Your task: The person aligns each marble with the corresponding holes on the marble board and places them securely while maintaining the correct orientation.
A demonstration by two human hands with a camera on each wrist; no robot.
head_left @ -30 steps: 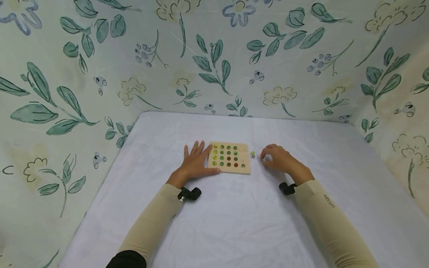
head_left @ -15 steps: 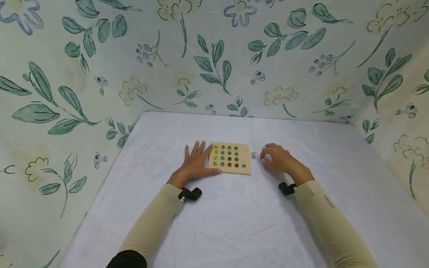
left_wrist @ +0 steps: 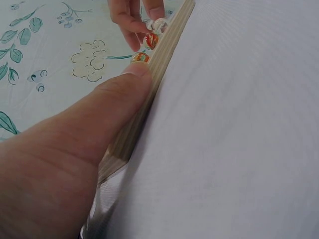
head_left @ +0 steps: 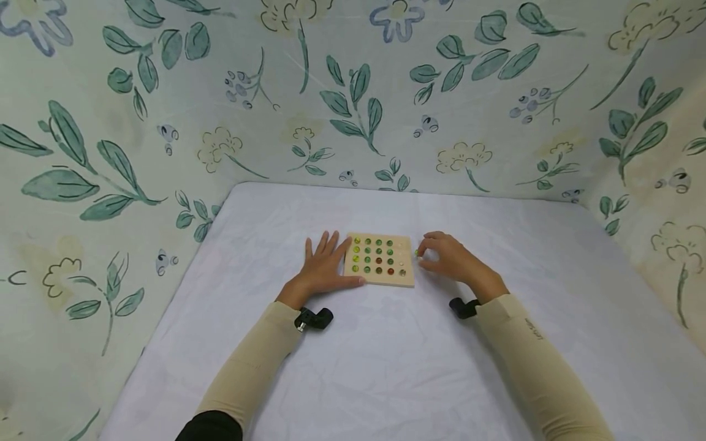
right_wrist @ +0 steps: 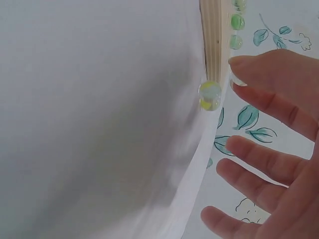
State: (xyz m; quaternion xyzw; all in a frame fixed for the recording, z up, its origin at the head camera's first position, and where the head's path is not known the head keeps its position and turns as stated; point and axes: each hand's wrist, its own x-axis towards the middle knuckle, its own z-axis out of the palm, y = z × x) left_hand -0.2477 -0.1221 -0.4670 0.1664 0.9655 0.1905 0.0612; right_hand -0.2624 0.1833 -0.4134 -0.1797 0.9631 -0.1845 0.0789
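A pale wooden board (head_left: 408, 254) lies on the white cloth, holding rows of yellow, green and reddish marbles. A clear marble (head_left: 402, 273) sits at its near right corner. My left hand (head_left: 320, 269) rests with spread fingers against the board's left side, the thumb along its near edge. Beyond the board's right edge, my right hand (head_left: 455, 260) pinches a clear marble (right_wrist: 238, 80) between thumb and index finger; its other fingers are extended. Next to the board in the right wrist view are a clear marble (right_wrist: 210, 90) and a yellowish marble (right_wrist: 208, 104), partly overlapping.
White cloth (head_left: 380, 355) covers the table around the board. Behind and beside it hangs a floral-patterned backdrop (head_left: 309, 110). A black camera (head_left: 314, 318) is worn on the left wrist and another black camera (head_left: 463, 307) on the right.
My right hand has shifted left toward the board's right edge, now partly covering the loose marbles there. The left hand stays in place on the board.
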